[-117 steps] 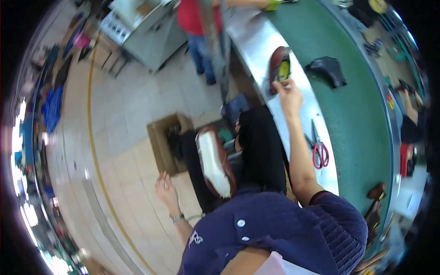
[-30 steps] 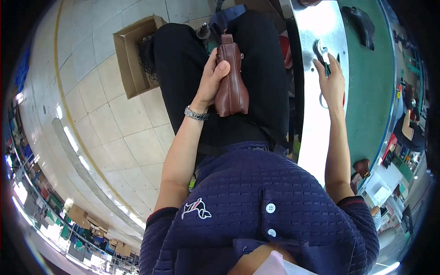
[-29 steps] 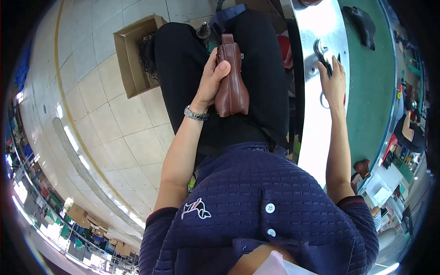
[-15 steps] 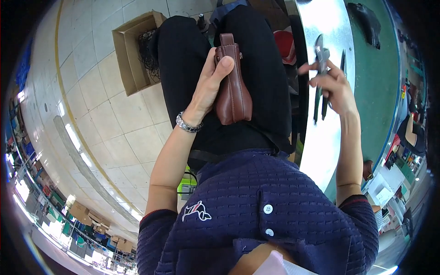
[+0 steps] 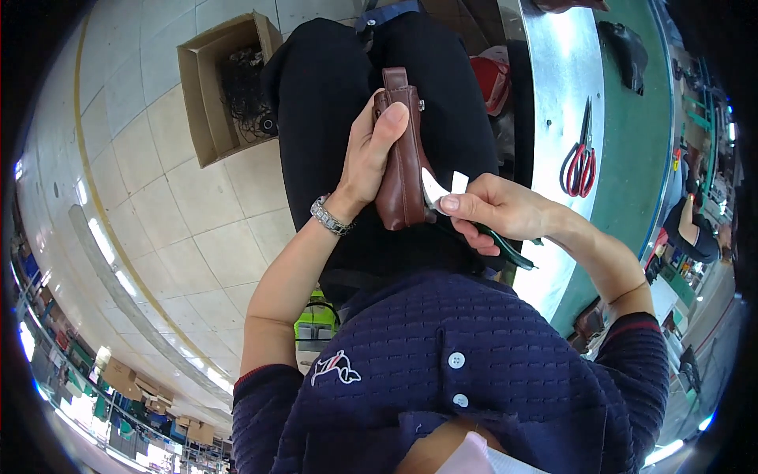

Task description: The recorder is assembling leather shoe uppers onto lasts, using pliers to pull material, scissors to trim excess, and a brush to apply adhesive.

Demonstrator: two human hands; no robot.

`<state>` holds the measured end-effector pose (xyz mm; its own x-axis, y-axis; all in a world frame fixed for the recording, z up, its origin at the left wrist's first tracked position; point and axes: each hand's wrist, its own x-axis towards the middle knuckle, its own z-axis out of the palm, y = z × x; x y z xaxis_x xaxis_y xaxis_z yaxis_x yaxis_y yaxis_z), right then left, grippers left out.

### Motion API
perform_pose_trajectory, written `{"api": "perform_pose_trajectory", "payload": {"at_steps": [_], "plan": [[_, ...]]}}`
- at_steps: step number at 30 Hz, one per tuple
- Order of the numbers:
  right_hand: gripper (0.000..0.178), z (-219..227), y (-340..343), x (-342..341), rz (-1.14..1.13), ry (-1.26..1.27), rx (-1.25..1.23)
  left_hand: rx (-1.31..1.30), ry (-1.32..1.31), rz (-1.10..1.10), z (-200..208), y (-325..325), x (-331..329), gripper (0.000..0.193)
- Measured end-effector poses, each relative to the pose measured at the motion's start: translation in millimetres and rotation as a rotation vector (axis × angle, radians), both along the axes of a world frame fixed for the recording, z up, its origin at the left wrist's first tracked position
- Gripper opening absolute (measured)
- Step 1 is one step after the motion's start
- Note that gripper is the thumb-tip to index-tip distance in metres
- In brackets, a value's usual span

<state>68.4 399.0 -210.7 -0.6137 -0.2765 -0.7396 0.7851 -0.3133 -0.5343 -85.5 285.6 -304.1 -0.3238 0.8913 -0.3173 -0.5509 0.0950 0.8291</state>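
A brown leather pouch (image 5: 403, 170) with a strap loop at its far end rests over my lap. My left hand (image 5: 371, 154) is closed around its left side, the thumb pressed on top near the loop. My right hand (image 5: 497, 207) grips a pair of snips (image 5: 513, 251) with dark green handles. Their bright jaws are spread beside the pouch's lower right side, one curved tip very near or touching the leather; which of these I cannot tell. Part of the handles is hidden by my fingers.
Red-handled scissors (image 5: 582, 170) lie on the metal bench top (image 5: 560, 87) to my right. Beyond it, a dark leather piece (image 5: 628, 55) sits on a green surface (image 5: 632, 142). A cardboard box (image 5: 197, 110) holding dark tangled material stands on the tiled floor to my left.
My right hand has come left from above the bench to the pouch, bringing the snips, whose jaws now stand apart. The scissors lie uncovered on the bench. My left hand keeps its hold.
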Motion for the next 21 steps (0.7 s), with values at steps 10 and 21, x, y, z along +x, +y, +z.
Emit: {"api": "perform_pose_trajectory", "payload": {"at_steps": [10,21], "plan": [[0.066,49,-10,-59,0.449,-0.178,0.622,0.028,-0.111,0.069,-7,-1,-8,0.042],[0.066,34,-33,-9,0.159,-0.015,0.827,0.021,-0.068,0.05,-2,4,0,0.045]]}}
